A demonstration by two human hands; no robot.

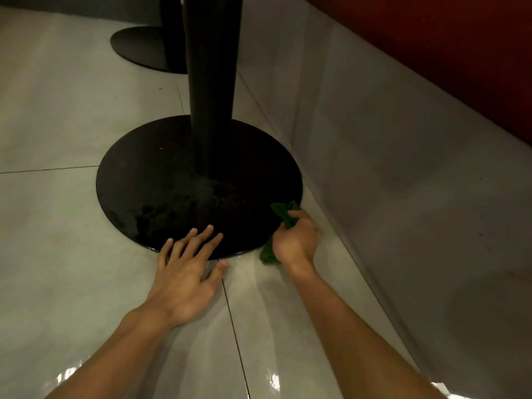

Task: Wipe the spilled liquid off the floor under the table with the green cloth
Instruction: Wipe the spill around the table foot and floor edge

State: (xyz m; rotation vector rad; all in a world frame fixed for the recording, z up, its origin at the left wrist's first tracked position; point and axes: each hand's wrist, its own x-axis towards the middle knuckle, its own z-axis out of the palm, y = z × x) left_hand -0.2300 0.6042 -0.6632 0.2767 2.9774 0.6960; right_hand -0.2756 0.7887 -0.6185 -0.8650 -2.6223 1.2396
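My right hand point(296, 240) grips the bunched green cloth point(283, 216) at the near right rim of the counter's round black base point(172, 182), in the narrow strip of floor point(72, 226) between that base and the tiled wall point(374, 139). My left hand point(184, 280) lies flat with its fingers spread, fingertips on the base's near edge. I judge I should open the cloth out flatter, press down and drag it toward me along the rim, where wet sheen point(259, 283) shows, bracing on the left; I see no brand, label or writing anywhere.
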